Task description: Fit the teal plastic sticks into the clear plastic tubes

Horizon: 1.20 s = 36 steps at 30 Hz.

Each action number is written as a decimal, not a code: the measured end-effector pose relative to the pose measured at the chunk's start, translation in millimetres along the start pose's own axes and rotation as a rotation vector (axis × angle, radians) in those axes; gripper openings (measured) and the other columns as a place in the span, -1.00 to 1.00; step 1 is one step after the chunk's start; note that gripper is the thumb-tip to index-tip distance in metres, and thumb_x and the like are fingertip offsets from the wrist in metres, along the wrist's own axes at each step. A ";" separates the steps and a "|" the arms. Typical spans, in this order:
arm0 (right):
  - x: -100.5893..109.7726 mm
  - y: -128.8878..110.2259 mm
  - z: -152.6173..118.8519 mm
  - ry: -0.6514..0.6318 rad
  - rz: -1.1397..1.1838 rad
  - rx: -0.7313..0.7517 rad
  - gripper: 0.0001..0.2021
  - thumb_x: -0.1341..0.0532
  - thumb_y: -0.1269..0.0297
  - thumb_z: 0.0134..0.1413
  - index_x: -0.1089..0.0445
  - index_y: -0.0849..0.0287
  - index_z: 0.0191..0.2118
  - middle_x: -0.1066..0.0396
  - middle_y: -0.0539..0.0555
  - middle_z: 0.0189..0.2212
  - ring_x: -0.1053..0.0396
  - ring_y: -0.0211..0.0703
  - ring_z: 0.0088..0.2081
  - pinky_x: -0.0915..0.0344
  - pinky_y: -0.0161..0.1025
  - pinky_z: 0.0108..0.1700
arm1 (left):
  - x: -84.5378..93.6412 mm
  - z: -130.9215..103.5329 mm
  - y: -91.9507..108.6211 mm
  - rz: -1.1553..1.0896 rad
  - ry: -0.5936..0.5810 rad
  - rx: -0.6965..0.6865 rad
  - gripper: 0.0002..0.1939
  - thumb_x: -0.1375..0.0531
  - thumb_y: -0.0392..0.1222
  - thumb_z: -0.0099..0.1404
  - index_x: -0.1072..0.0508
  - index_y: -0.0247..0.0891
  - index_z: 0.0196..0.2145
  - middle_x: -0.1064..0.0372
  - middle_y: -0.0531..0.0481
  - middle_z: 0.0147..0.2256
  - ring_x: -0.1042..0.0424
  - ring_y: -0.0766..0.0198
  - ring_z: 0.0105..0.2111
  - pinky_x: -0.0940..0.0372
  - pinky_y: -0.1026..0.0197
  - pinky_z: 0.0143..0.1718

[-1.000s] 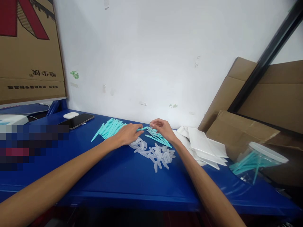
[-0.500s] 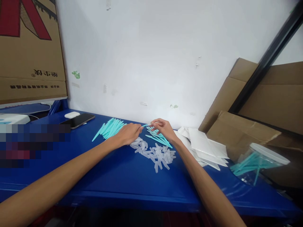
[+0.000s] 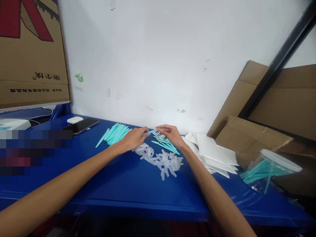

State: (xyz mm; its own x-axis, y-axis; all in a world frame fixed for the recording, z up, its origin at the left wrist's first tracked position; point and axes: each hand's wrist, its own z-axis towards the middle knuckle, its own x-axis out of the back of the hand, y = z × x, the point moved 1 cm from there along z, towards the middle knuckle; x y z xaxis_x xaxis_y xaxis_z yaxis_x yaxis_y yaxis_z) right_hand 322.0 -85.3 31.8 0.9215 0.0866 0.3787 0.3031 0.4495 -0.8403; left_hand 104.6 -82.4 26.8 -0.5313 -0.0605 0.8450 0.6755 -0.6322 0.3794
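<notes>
Pinched in the fingers of my left hand (image 3: pixel 135 138) is a slim turquoise stick (image 3: pixel 149 132), shaped like an eyebrow razor and pointing right. My right hand (image 3: pixel 172 135) is closed on a small translucent cap (image 3: pixel 155 130) at the stick's right end. How far the cap sits over the tip is too small to tell. A thick heap of turquoise sticks (image 3: pixel 118 133) lies left of and partly behind my left hand. A smaller group of sticks (image 3: pixel 165 144) lies under my right hand. Loose translucent caps (image 3: pixel 168 161) are spread in front of both hands.
White packets (image 3: pixel 212 151) are stacked right of my right forearm. Beyond them a clear jar (image 3: pixel 269 171) with a white lid holds more turquoise sticks. A phone (image 3: pixel 82 126) and a white case (image 3: pixel 75 120) lie at the back left of the blue table (image 3: pixel 118 187). Cardboard (image 3: pixel 251 141) leans at right.
My left hand has drawn slightly left along the stick, and its fingers have lifted, so more of the stick shows. My right hand stays nearly in place at the other end.
</notes>
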 end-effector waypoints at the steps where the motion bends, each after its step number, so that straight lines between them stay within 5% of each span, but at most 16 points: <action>1: -1.1 -0.8 -0.6 -0.006 0.009 -0.005 -0.63 -0.25 0.02 0.07 -0.49 0.15 -0.09 -0.55 0.13 -0.19 -0.50 -0.12 -0.25 -0.29 -0.36 -0.44 | -0.6 -0.1 0.4 -0.017 -0.001 -0.006 -0.59 0.11 0.08 0.41 -0.40 -0.18 -0.10 -0.34 0.06 -0.62 -0.34 0.17 -0.57 -0.02 0.23 -0.52; 11: -16.0 -6.4 -5.7 -0.067 0.091 -0.059 -0.64 -0.30 0.03 0.02 -0.52 0.14 -0.11 -0.54 0.11 -0.27 -0.48 -0.11 -0.23 -0.27 -0.35 -0.43 | -1.5 -1.1 6.7 -0.118 0.073 0.043 -0.58 0.01 0.15 0.33 -0.43 -0.19 -0.12 -0.50 -0.10 -0.29 -0.44 0.10 -0.34 -0.14 0.22 -0.43; 18: -16.7 -6.0 -4.5 -0.035 0.082 -0.007 -0.61 -0.29 0.00 0.02 -0.53 0.12 -0.10 -0.50 0.09 -0.25 -0.39 -0.19 -0.29 -0.28 -0.35 -0.44 | 0.8 -1.1 9.2 -0.103 0.108 -0.013 -0.56 0.09 0.16 0.38 -0.42 -0.18 -0.20 -0.38 0.04 -0.56 -0.33 0.22 -0.55 -0.04 0.24 -0.51; 25: -20.9 -7.0 -3.0 -0.027 0.108 -0.061 -0.54 -0.16 -0.11 0.11 -0.44 0.11 -0.02 -0.46 0.11 -0.19 -0.40 -0.23 -0.33 -0.28 -0.40 -0.48 | 6.0 -0.9 11.8 -0.098 0.183 -0.010 -0.68 0.04 0.08 0.37 -0.36 -0.16 -0.26 -0.38 0.05 -0.52 -0.32 0.25 -0.55 -0.06 0.26 -0.50; 32: -20.6 -10.1 -5.9 -0.086 0.018 -0.040 -0.53 -0.11 -0.12 0.17 -0.45 0.14 -0.02 -0.48 0.13 -0.23 -0.41 -0.20 -0.30 -0.23 -0.42 -0.49 | 12.1 2.9 12.2 -0.426 0.190 -0.023 -0.69 0.03 0.08 0.37 -0.29 -0.20 -0.18 -0.33 0.10 -0.58 -0.26 0.32 -0.60 -0.12 0.29 -0.53; 36: -23.7 -18.5 -9.6 -0.160 -0.008 -0.038 -0.50 -0.06 -0.16 0.20 -0.46 0.13 -0.03 -0.50 0.13 -0.19 -0.44 -0.16 -0.24 -0.26 -0.39 -0.47 | 16.8 6.1 8.3 -0.657 0.239 -0.012 -0.69 -0.02 0.10 0.35 -0.18 -0.18 -0.14 -0.50 0.01 -0.43 -0.41 0.27 -0.44 -0.27 0.21 -0.33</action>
State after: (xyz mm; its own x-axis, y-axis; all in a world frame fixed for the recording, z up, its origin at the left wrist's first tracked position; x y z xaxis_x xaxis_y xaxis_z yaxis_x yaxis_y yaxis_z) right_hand 296.8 -104.2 34.6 0.8694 0.2254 0.4397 0.3219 0.4169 -0.8501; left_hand 104.4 -83.9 46.5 -0.9267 0.1700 0.3351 0.1705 -0.6046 0.7781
